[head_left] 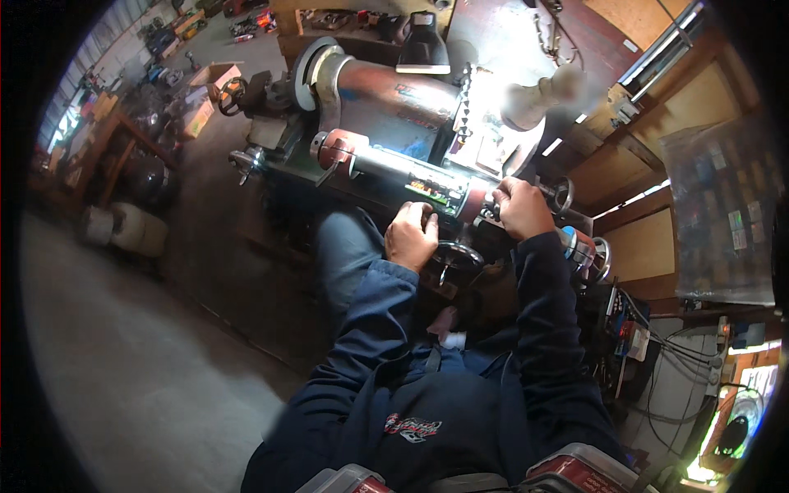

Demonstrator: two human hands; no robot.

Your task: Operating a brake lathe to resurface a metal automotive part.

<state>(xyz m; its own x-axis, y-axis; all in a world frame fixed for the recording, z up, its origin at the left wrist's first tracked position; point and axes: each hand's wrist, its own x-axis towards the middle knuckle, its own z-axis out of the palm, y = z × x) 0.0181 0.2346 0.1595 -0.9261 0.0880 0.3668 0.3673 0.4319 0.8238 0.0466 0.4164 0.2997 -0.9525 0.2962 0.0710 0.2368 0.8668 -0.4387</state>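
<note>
A shiny metal shaft (386, 162) runs across the machine in front of me, between a red collar (343, 152) at its left and a reddish collar (474, 201) at its right. My right hand (524, 210) is closed at the right collar, its fingertips on a small dark part I cannot make out. Just below the shaft, my left hand (411, 238) has its fingers curled and pressed together; what they hold, if anything, is hidden. A strip with green and yellow parts (427, 194) lies along the shaft above it. Close to the left hand is a chrome handwheel (459, 255).
Behind the shaft lies a large rusty cylinder (394, 89), with a black lamp-like hood (423, 45) above it. More handwheels (602, 259) stick out at the right. A plastic sheet (723, 214) hangs on the right wall. Loose cables (678, 349) hang low at right.
</note>
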